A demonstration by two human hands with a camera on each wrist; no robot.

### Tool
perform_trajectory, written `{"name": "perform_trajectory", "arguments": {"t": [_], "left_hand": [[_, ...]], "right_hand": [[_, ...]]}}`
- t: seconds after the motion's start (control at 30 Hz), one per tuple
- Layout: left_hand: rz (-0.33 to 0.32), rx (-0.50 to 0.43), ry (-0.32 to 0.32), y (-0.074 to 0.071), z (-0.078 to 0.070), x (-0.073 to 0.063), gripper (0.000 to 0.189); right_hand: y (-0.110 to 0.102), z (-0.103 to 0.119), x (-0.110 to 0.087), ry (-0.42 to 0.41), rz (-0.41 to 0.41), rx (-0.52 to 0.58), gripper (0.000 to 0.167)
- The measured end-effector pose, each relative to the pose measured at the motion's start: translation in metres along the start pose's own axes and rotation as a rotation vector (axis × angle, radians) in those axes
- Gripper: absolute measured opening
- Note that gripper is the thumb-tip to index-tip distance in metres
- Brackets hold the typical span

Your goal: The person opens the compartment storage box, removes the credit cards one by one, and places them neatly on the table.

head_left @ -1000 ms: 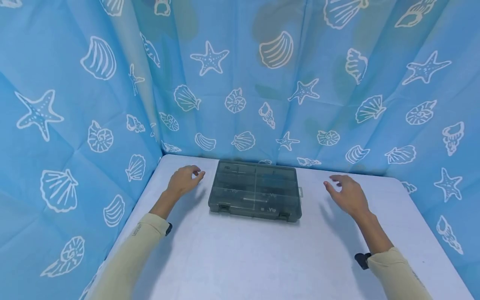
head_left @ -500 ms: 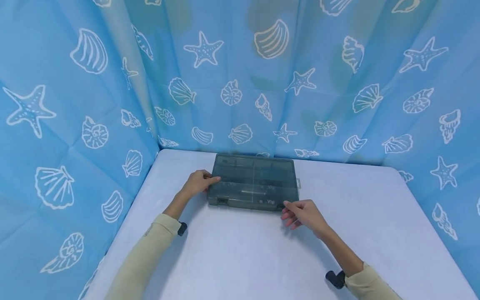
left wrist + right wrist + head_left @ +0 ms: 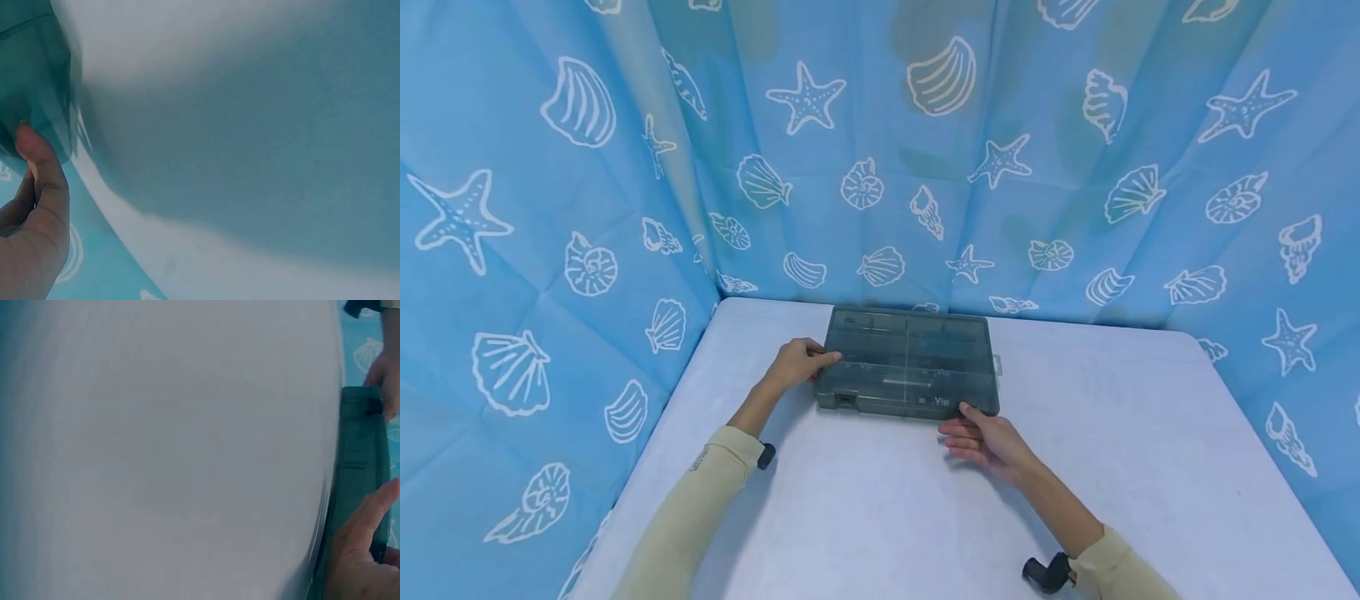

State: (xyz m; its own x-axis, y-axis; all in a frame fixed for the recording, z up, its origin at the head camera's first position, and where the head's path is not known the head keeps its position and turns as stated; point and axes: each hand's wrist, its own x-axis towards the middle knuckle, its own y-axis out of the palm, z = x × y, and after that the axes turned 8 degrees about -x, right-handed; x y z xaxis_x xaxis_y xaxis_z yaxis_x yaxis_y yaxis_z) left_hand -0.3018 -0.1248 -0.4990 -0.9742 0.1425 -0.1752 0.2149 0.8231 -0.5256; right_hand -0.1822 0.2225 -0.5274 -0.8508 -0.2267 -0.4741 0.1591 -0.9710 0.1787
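A translucent dark green compartment box [image 3: 910, 358] with a lid lies on the white table, its long front side facing me. My left hand [image 3: 793, 364] holds the box's left edge, thumb on the lid and fingers down at the side; the left wrist view shows the thumb [image 3: 34, 147] against the green plastic. At the front right corner is my right hand [image 3: 988, 446]. Its thumb touches the front edge where a latch sits, while the other fingers stretch out loosely in front of the box. A second latch [image 3: 846, 400] shows at the front left.
The white table [image 3: 865, 500] reaches back to a blue curtain [image 3: 880, 217] with shell and starfish prints, which stands close behind the box and along both sides. A small pale hang tab [image 3: 997, 364] sticks out from the box's right side.
Both hands have come in from the sides to the box. Over the last half second the right hand has shifted slightly left along the front edge, while the left stays put.
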Motion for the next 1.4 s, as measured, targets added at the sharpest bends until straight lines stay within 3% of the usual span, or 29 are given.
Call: {"name": "perform_trajectory", "arguments": {"t": [0.27,0.4,0.57,0.7,0.83,1.0,1.17,1.27,1.4], "left_hand": [[0.003,0.000,-0.006,0.001,0.001,0.002,0.057],[-0.004,-0.006,0.024,0.000,0.001,0.003,0.053],[-0.015,-0.013,0.053,-0.001,0.001,0.005,0.051],[-0.026,-0.008,0.055,-0.001,0.002,0.005,0.051],[-0.029,-0.001,0.051,0.000,0.003,0.003,0.051],[-0.038,-0.025,0.044,0.002,0.004,0.001,0.050],[-0.052,-0.081,-0.006,0.005,0.008,0.005,0.058],[-0.029,-0.164,-0.060,0.004,0.011,0.009,0.060],[0.023,-0.369,-0.196,-0.001,0.013,0.014,0.054]], "right_hand": [[-0.001,-0.004,-0.001,-0.008,0.041,0.123,0.058],[-0.001,-0.006,0.001,-0.003,0.049,0.142,0.039],[0.004,-0.008,0.007,0.020,0.004,0.191,0.023],[0.015,-0.008,0.009,0.042,-0.021,0.255,0.026],[0.040,-0.008,0.010,0.065,0.054,0.276,0.031],[0.086,-0.005,0.021,0.068,0.184,0.236,0.038],[0.127,0.002,0.041,0.065,0.227,0.250,0.049],[0.144,0.004,0.052,0.072,0.209,0.287,0.044],[0.159,0.002,0.062,0.080,0.182,0.326,0.035]]}}
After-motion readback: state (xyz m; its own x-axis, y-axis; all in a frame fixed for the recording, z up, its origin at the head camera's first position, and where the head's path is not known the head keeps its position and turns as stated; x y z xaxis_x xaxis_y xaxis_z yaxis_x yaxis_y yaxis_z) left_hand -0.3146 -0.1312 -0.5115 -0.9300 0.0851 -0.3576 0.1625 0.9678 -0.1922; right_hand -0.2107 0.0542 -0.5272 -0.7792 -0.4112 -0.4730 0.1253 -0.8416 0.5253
